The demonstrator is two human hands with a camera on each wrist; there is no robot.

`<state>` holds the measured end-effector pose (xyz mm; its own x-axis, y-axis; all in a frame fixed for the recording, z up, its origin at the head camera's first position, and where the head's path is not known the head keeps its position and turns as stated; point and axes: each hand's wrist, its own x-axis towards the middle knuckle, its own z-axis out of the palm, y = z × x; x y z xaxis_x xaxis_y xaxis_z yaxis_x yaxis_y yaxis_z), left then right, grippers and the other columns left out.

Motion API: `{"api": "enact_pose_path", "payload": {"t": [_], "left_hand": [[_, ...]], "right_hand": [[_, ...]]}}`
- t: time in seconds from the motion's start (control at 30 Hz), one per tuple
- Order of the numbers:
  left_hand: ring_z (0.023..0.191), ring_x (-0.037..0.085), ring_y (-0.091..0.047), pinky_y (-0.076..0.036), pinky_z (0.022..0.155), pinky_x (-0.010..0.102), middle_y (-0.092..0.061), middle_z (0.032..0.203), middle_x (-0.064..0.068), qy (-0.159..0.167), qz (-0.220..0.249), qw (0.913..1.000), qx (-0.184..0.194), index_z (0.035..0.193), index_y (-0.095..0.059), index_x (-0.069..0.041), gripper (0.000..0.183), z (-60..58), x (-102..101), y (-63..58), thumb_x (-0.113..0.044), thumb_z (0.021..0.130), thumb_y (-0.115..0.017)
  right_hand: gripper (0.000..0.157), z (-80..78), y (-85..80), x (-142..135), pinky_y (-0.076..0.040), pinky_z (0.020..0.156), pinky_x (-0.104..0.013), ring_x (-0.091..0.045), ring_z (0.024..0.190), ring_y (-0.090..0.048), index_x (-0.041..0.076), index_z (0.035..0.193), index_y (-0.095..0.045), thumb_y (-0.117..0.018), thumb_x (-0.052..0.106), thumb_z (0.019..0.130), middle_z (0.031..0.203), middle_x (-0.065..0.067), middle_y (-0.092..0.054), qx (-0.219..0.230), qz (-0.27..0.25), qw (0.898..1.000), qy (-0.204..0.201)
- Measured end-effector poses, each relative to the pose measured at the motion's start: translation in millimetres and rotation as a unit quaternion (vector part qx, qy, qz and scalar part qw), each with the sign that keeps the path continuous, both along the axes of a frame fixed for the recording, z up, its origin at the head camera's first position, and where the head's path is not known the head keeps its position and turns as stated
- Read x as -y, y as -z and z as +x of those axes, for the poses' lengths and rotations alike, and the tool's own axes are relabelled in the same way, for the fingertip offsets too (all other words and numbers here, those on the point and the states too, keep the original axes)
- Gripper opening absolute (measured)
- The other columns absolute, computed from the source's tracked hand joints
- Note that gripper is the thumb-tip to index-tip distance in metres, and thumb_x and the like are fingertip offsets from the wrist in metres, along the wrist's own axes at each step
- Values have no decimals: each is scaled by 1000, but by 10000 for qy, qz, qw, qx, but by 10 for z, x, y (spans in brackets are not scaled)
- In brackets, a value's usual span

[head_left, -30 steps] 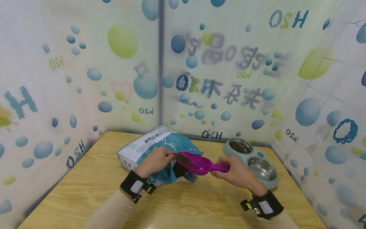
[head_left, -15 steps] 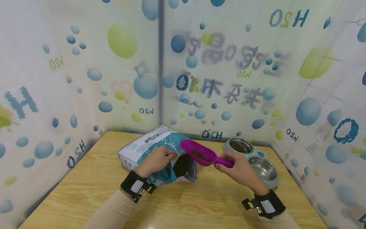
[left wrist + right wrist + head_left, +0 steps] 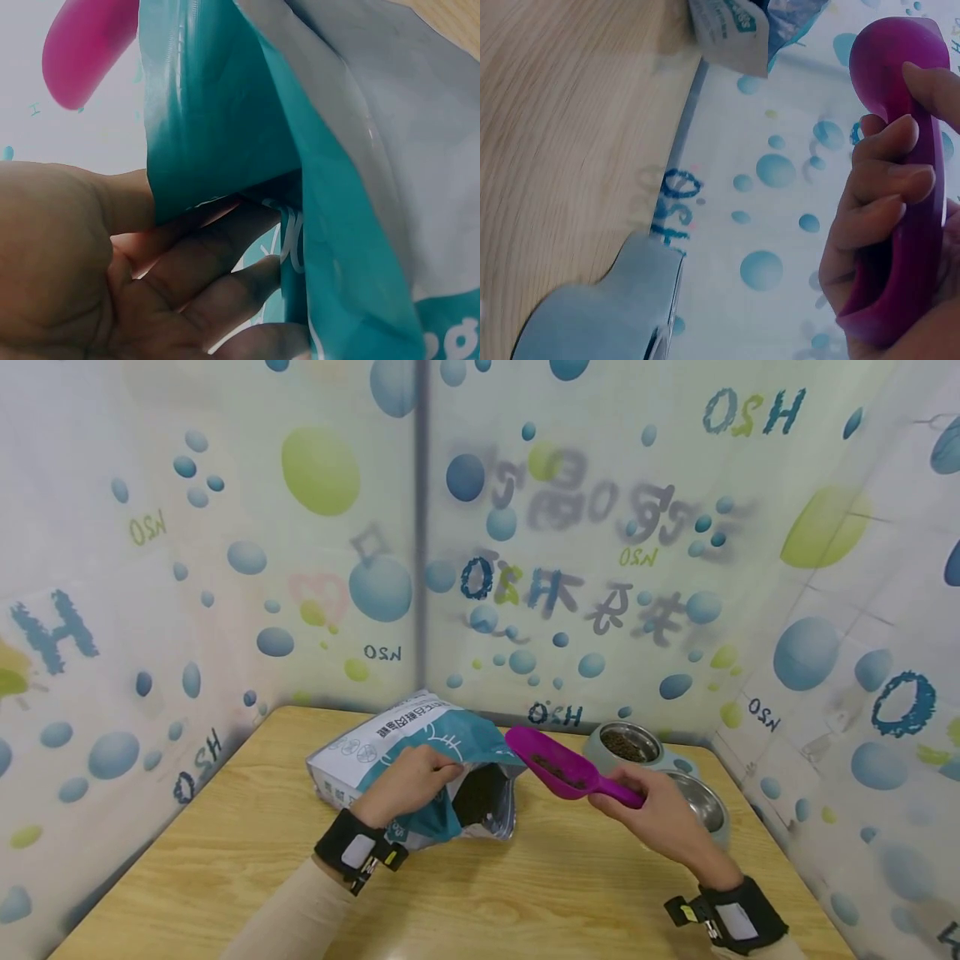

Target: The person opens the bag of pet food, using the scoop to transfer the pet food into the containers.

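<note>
My right hand [image 3: 656,810] grips the handle of a purple scoop [image 3: 551,762], which carries some brown kibble in its bowl. The scoop is raised over the table, between the bag and the bowls. In the right wrist view the fingers curl round the scoop's handle [image 3: 922,180]. A white and teal pet food bag [image 3: 397,727] lies on its side with its mouth facing me and to the right, dark kibble inside. My left hand [image 3: 408,781] pinches the upper edge of that mouth; the left wrist view has the teal bag edge [image 3: 217,120] between thumb and fingers.
A light blue double pet feeder [image 3: 678,766] stands at the table's right. Its far steel bowl [image 3: 628,727] contains kibble; my right hand partly covers the near one [image 3: 708,806]. A patterned curtain [image 3: 487,527] hangs close behind the wooden table [image 3: 465,902].
The scoop has lifted away from the bag's mouth and moved right toward the feeder, still in my right hand. My left hand has stayed on the bag's edge.
</note>
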<state>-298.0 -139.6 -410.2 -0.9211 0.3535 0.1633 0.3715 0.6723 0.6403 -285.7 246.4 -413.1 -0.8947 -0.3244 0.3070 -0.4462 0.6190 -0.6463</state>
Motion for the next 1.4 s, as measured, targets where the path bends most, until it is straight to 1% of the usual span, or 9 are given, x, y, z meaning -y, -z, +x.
{"api": "enact_pose_path", "payload": {"t": [0.13, 0.3, 0.47, 0.6, 0.77, 0.93, 1.1, 1.23, 1.4], "left_hand": [[41, 10, -32, -27, 41, 24, -28, 53, -6, 19, -8, 10000, -81, 61, -56, -6, 49, 11, 9, -16, -26, 106, -55], [41, 10, -30, -26, 41, 25, -27, 53, -6, 3, -6, 10000, -99, 57, -48, -14, 51, 20, 8, -16, -26, 106, -56], [41, 10, -31, -27, 42, 25, -27, 54, -6, 6, -22, 10000, -39, 57, -47, -15, 51, 18, -9, -6, -28, 106, -55], [42, 10, -31, -27, 42, 25, -27, 54, -6, -2, -37, 10000, -28, 57, -45, -16, 52, 20, -17, -6, -29, 106, -56], [42, 9, -31, -27, 42, 25, -27, 53, -6, -8, -46, 10000, -63, 58, -46, -14, 51, 20, -16, -12, -29, 106, -56], [42, 10, -31, -27, 42, 25, -28, 55, -6, 14, -64, 9999, -105, 62, -56, -8, 48, 11, -7, -13, -28, 106, -55], [43, 10, -32, -28, 42, 25, -28, 55, -6, 4, -63, 10000, -53, 62, -55, -8, 49, 6, -2, -12, -28, 106, -55], [43, 10, -33, -29, 42, 24, -29, 55, -6, 10, -58, 10000, -46, 62, -55, -7, 49, 2, -3, -12, -28, 106, -55], [43, 10, -33, -29, 42, 24, -29, 55, -6, 14, -83, 9999, -68, 60, -52, -10, 49, -12, -3, -5, -28, 106, -55]], "right_hand": [[25, 42, 4, -159, -37, 44, -29, -14, 49, -45, 33, 94, -66, -74, 55, 86, 65, 3, -54, -83, 201, 9996, 170], [26, 93, 9, -372, -34, 46, -28, -11, 51, -40, 30, 92, -65, -75, 54, 87, 62, 5, -47, -295, 449, 9972, 513], [32, 158, 27, -621, -36, 45, -28, -12, 50, -43, 23, 97, -65, -73, 52, 89, 64, 3, -48, -80, 602, 9949, 806], [29, 189, 42, -838, -37, 43, -28, -12, 48, -44, 26, 102, -65, -74, 51, 89, 63, 4, -49, -303, 887, 9908, 981], [35, 216, 23, -1080, -35, 45, -28, -13, 52, -43, 25, 108, -65, -71, 54, 90, 64, 6, -50, -567, 1429, 9794, 1308], [49, 252, -46, -1261, -33, 45, -29, -17, 53, -44, 19, 119, -63, -63, 61, 93, 67, 3, -52, -34, 1817, 9713, 1536], [60, 297, -106, -1424, -30, 46, -30, -18, 53, -41, 14, 122, -60, -57, 66, 94, 66, 0, -46, 248, 2278, 9567, 1796], [63, 324, -141, -1566, -30, 47, -32, -19, 54, -41, 8, 121, -57, -54, 66, 96, 65, -2, -43, 330, 2566, 9441, 2044], [54, 353, -172, -1707, -33, 47, -33, -19, 55, -43, 3, 114, -56, -60, 55, 97, 66, -2, -46, 460, 2791, 9335, 2204]]}}
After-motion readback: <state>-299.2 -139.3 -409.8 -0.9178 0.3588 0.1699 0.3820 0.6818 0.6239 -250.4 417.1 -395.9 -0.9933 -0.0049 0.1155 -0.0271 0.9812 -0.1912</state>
